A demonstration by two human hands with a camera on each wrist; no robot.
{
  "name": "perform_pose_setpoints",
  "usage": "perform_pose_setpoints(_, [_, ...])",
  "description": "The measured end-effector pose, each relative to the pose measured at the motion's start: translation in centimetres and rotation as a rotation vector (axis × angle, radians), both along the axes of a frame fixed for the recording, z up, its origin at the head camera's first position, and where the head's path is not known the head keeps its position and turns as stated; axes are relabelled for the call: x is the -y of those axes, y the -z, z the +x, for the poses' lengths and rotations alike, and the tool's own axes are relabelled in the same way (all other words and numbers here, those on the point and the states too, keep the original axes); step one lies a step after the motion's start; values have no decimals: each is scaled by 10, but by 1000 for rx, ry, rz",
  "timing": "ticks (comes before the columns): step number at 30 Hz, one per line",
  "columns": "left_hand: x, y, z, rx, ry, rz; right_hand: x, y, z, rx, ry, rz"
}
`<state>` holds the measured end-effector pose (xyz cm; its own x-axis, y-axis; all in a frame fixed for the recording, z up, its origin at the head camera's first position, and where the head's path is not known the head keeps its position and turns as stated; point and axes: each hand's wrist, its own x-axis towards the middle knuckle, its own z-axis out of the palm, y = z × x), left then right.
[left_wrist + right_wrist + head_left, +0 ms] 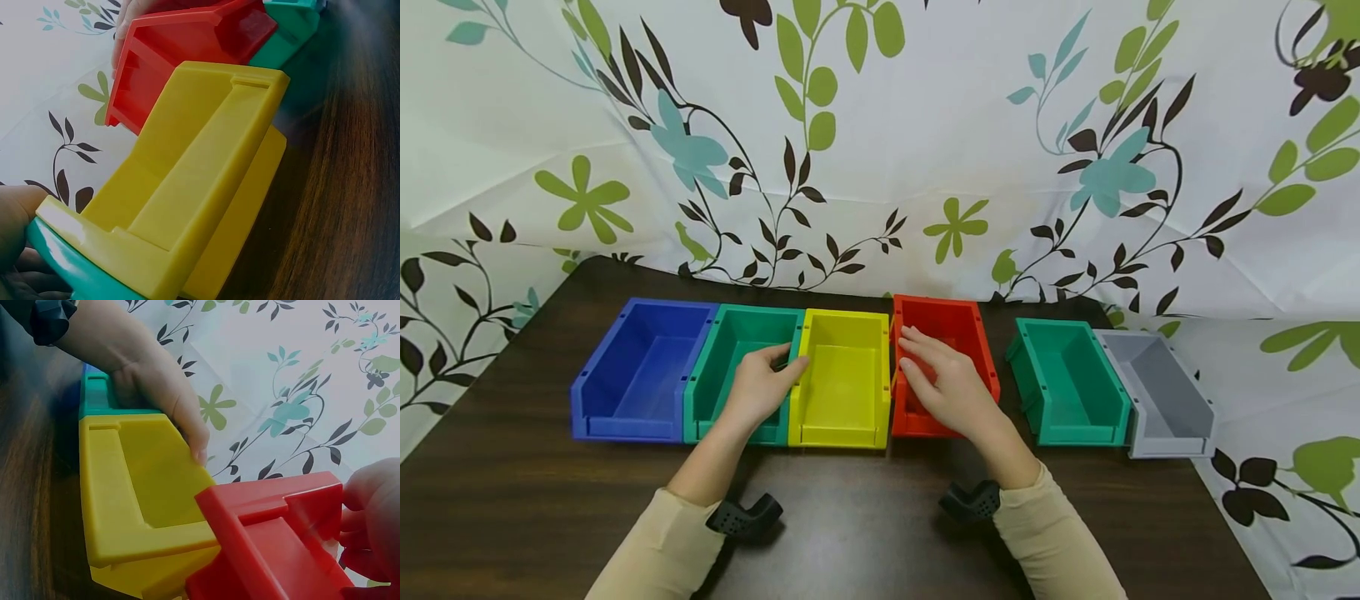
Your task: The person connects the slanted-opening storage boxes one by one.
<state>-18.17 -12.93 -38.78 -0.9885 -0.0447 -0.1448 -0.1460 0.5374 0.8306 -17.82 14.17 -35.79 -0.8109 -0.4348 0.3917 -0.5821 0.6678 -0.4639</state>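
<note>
Head view: the left hand (758,387) pinches the adjoining walls of the left green bin (730,350) and the yellow bin (842,379), apparently to steady the pair. The right hand (951,390) reaches over the red bin (953,323), fingers at its left wall; whether they grip or merely rest, I cannot tell. Outward, the blue bin (643,371) abuts on the left; rightward, open room separates the red bin from the right green bin (1071,367) and grey bin (1161,387). Dark table (880,508) fronts the row.

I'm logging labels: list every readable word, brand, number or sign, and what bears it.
No readable text.
Blue bin, left green bin, yellow bin, red bin, right green bin, gray bin: no lettering visible.
Wall cloth: printed plants, no writing.
Black wrist devices: any marks too small to read.
</note>
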Motion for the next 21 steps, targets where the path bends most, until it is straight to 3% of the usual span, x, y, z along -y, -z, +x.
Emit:
perform_pose_setpoints(12, [1, 4, -2, -7, 4, -11, 2, 4, -1, 3, -4, -9])
perform_pose_setpoints(21, [2, 4, -2, -14, 0, -3, 0, 2, -1, 96, 8, 8])
